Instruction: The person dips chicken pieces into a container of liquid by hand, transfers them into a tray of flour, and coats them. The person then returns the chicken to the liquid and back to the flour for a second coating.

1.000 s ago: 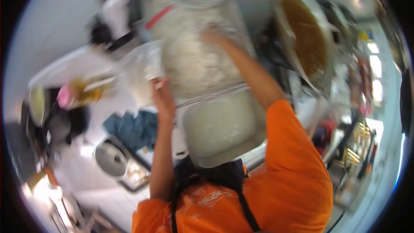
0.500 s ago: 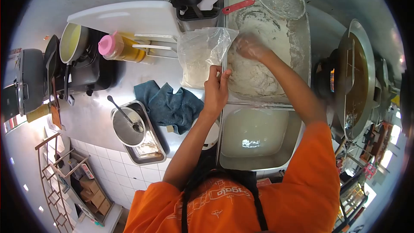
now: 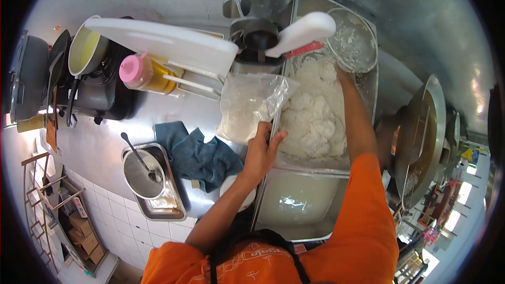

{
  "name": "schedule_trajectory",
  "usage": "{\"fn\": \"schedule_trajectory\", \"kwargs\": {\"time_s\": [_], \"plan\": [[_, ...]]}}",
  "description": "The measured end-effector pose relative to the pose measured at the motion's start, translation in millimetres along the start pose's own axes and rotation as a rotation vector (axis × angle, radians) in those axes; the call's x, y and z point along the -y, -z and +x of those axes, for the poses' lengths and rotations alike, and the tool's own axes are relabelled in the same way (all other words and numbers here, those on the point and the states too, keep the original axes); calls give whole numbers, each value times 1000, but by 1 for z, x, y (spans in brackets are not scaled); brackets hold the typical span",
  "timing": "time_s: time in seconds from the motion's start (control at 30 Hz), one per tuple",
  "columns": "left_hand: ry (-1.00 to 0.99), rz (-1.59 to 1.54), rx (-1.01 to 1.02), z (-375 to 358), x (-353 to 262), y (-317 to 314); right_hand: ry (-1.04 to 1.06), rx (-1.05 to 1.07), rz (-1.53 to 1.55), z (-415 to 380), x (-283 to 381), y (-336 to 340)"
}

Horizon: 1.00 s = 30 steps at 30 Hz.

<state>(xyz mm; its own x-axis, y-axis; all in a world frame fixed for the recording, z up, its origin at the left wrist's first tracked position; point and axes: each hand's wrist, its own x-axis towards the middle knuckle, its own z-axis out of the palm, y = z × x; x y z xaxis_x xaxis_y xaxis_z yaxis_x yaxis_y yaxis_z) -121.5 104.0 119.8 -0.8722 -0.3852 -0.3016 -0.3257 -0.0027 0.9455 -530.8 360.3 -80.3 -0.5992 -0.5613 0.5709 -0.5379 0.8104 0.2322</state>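
My left hand [image 3: 263, 150] is closed on the left rim of a deep metal tray [image 3: 374, 100], thumb on the tray side. Inside the tray lies white flour [image 3: 315, 76] with lumpy, flour-covered pieces [image 3: 313, 121] heaped toward the near end. My right hand [image 3: 342, 73] reaches to the far part of the tray, by the round mesh sieve [image 3: 355, 39]; its fingers are hidden in the flour or by the sieve. Against the left rim leans a clear plastic bag [image 3: 244, 108] of pale powder, close to my left hand.
Nearer me is a metal pan of cloudy liquid [image 3: 300, 200]. A wok of brown oil [image 3: 428, 142] stands right. On the left are a blue cloth [image 3: 202, 152], a small tray [image 3: 176, 210] with a bowl and spoon [image 3: 142, 173], and a pink-topped bottle [image 3: 134, 68].
My right hand has moved away from me, from the tray's left middle to beside the sieve. A higher heap of lumpy pieces shows in the flour. The view has tilted; my left hand stays on the rim.
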Motion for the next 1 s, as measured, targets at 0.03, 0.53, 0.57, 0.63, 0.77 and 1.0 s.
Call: {"fn": "schedule_trajectory", "kwargs": {"time_s": [0.03,0.53,0.57,0.63,0.77,1.0], "plan": [[8,17,1,2,0,0,-24,56,8,16,1,-12],[-4,-35,20,4,-1,-4,-37,730,506,135,170,70],[-8,-27,12,3,-1,-3,-50,888,399,124,175,95],[11,11,17,3,-7,0,-53,1051,275,101,174,137],[-75,46,-31,5,4,-4,-79,781,110,31,160,165],[-146,63,-68,3,1,-8,326,1099,616,29,198,219]]}}
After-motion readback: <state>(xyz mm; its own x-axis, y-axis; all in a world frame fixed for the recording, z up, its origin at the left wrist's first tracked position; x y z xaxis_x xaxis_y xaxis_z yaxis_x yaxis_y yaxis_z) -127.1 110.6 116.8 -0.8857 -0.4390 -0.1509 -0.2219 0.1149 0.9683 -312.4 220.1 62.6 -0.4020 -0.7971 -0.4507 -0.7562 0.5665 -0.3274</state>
